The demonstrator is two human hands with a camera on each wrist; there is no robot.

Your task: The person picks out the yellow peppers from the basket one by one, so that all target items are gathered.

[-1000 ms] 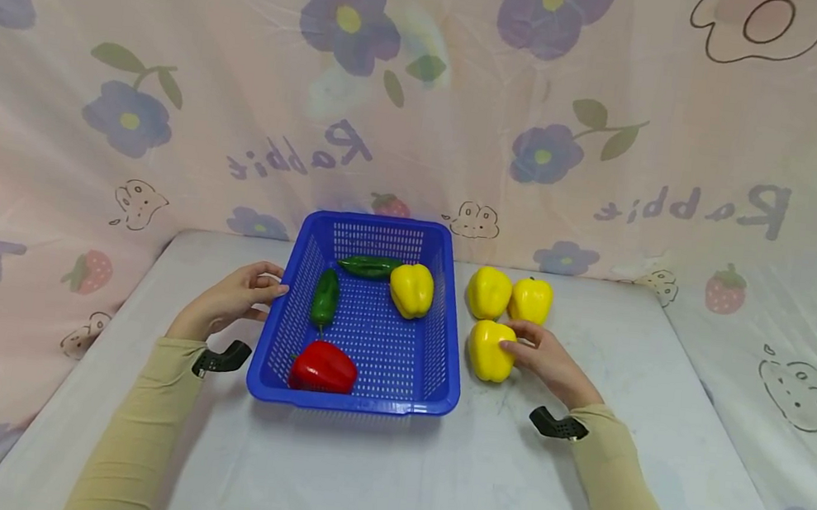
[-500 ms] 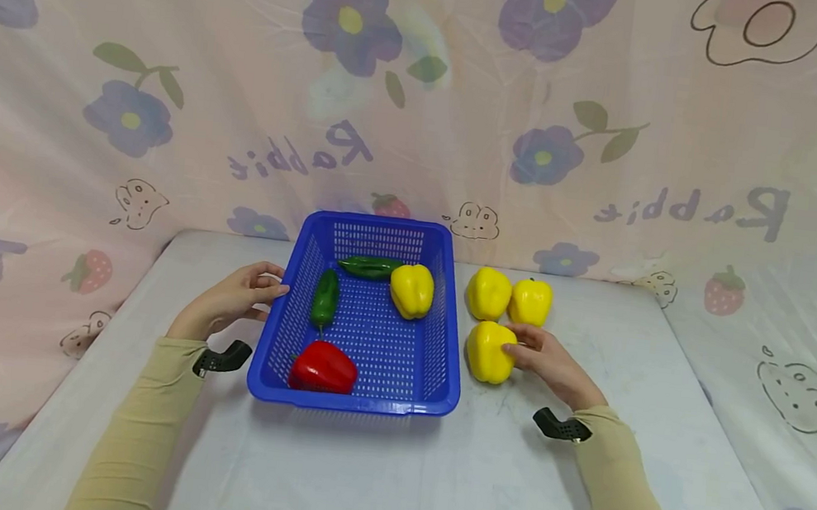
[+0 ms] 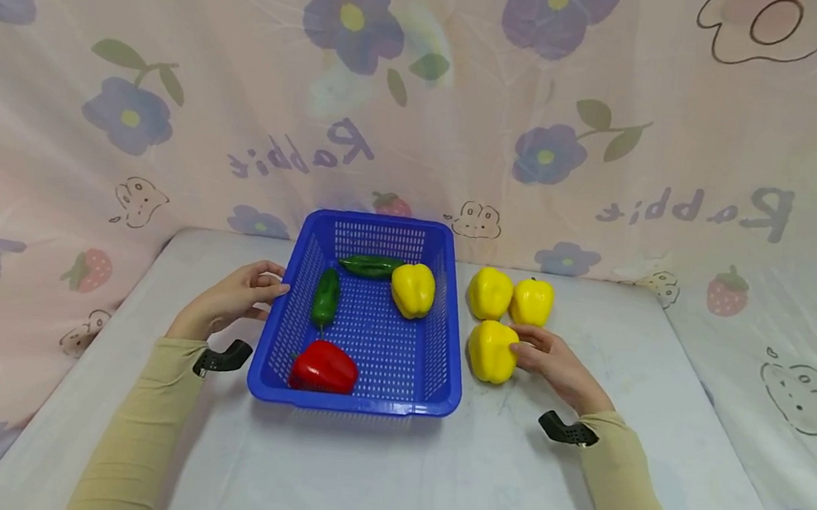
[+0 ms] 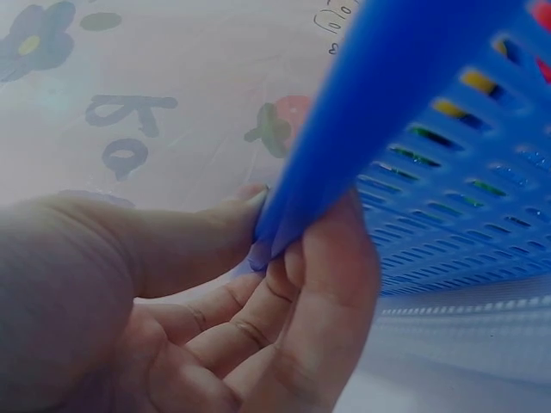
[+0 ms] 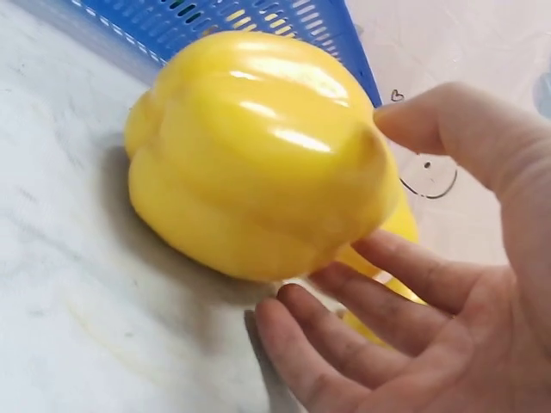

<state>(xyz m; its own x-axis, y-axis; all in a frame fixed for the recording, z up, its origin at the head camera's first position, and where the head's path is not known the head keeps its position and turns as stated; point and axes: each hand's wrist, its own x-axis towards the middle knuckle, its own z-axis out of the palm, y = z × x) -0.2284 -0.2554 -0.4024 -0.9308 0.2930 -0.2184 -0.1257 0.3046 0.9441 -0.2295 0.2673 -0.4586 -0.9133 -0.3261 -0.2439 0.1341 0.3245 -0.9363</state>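
Note:
My left hand (image 3: 239,300) pinches the left rim of a blue plastic basket (image 3: 351,403); the left wrist view has the thumb on one side of the rim and curled fingers on the other. To the basket's right, a yellow bell pepper (image 3: 492,353) sits on the table. My right hand (image 3: 554,366) is beside it with relaxed fingers. In the right wrist view the thumb tip is right at the pepper's edge and the fingers (image 5: 379,318) spread loosely below it. Inside the basket lie a red bell pepper (image 3: 325,367), another yellow bell pepper (image 3: 413,291) and two green chili peppers (image 3: 325,298).
Two more yellow bell peppers (image 3: 490,293) stand just behind the one by my right hand, close together. The white table (image 3: 384,485) meets a flower-patterned curtain (image 3: 439,109) along its back edge.
My right hand has drawn slightly to the right, its thumb slipping back from the pepper's face to its edge. The pepper stays about where it was, and the left hand holds still.

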